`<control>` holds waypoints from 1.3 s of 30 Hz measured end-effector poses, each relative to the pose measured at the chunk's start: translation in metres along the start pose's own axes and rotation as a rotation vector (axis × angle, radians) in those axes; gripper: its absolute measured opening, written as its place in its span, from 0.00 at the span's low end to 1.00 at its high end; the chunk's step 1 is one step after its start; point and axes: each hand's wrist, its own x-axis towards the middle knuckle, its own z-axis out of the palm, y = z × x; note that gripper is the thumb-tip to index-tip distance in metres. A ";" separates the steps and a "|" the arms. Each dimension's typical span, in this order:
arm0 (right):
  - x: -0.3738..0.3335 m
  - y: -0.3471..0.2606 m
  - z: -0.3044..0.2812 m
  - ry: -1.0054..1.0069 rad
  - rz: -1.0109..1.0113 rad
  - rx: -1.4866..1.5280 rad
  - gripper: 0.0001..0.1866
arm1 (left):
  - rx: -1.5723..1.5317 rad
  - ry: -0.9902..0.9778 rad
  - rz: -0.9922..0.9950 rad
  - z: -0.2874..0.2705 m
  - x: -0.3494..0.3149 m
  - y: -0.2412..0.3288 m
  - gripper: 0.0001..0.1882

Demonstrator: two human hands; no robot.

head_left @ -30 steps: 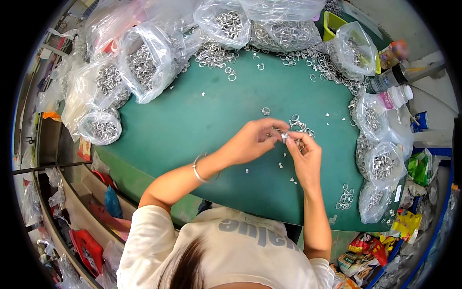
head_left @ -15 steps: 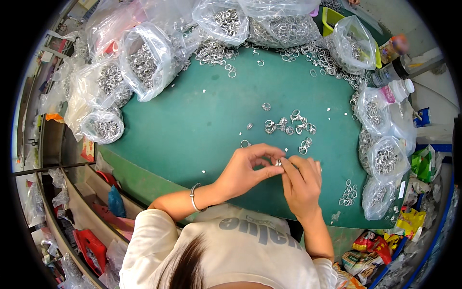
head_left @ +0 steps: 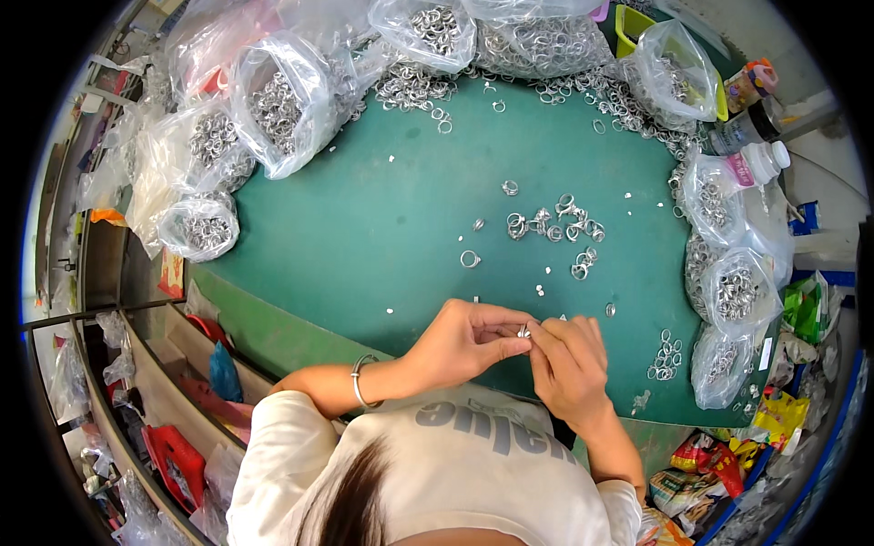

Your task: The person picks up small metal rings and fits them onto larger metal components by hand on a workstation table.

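Above the near part of the green table, my left hand pinches a small silver ring between thumb and forefinger. Fingertips of my right hand close in on the same ring from the other side, partly covering it. Beyond my hands lies a loose cluster of silver rings, with a smaller group just nearer. One single ring rests to the left of these, and another ring lies beside my right hand.
Clear plastic bags full of rings line the far and left edges. More ring bags stand on the right, next to a white-capped bottle. A flat group of rings lies near the right edge. Open compartments sit at lower left.
Both hands have drawn closer to my body, still together at the ring. A ring beside my right hand has come into view. The whole view has shifted slightly.
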 end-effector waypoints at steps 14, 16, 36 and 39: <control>0.019 -0.008 -0.023 -0.301 -0.137 -0.365 0.07 | 0.039 -0.133 -0.192 -0.002 0.007 0.018 0.12; 0.022 -0.007 -0.023 -0.312 -0.132 -0.379 0.08 | 0.037 -0.117 -0.169 -0.001 0.005 0.017 0.12; -0.002 -0.003 -0.023 -0.190 0.917 1.076 0.09 | 0.612 0.054 0.601 0.008 0.004 0.008 0.20; -0.004 0.002 -0.017 -0.112 1.082 1.463 0.07 | 0.604 0.028 0.694 0.006 0.006 0.009 0.20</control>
